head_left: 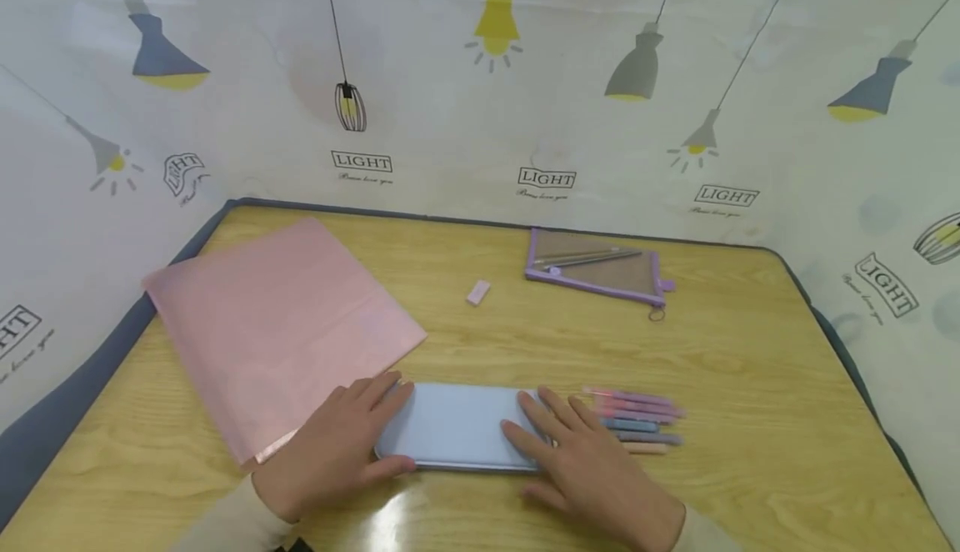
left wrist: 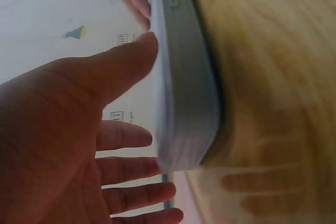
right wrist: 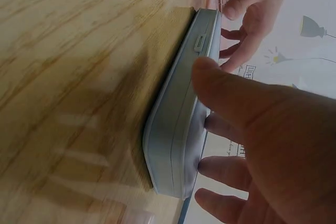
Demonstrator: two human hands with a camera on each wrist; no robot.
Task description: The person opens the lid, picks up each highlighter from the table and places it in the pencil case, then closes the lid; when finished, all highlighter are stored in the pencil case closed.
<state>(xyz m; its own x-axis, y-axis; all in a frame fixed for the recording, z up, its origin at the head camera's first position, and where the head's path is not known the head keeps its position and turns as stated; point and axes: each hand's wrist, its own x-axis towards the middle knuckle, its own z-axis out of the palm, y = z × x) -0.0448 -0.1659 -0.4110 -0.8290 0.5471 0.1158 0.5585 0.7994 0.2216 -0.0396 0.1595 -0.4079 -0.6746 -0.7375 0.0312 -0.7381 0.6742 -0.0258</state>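
A light blue, flat rectangular case (head_left: 459, 425) with rounded corners, like a pencil case, lies closed on the wooden table (head_left: 757, 385). At its left end rests my left hand (head_left: 348, 431), fingers extended over the end and thumb at the near edge. My right hand (head_left: 588, 460) lies at the other end, fingers spread across the top. The right wrist view shows a small latch (right wrist: 200, 43) on the near side, with the right thumb beside it. Several coloured pens (head_left: 637, 406) lie just beyond the right hand, partly hidden by it.
A pink plastic folder or bag (head_left: 281, 318) covers the table's left side. Farther back are a small pinkish eraser (head_left: 477, 292) and a mesh pouch with purple edging (head_left: 600, 287) with pencils on or in it. A printed curtain (head_left: 435, 77) surrounds the table.
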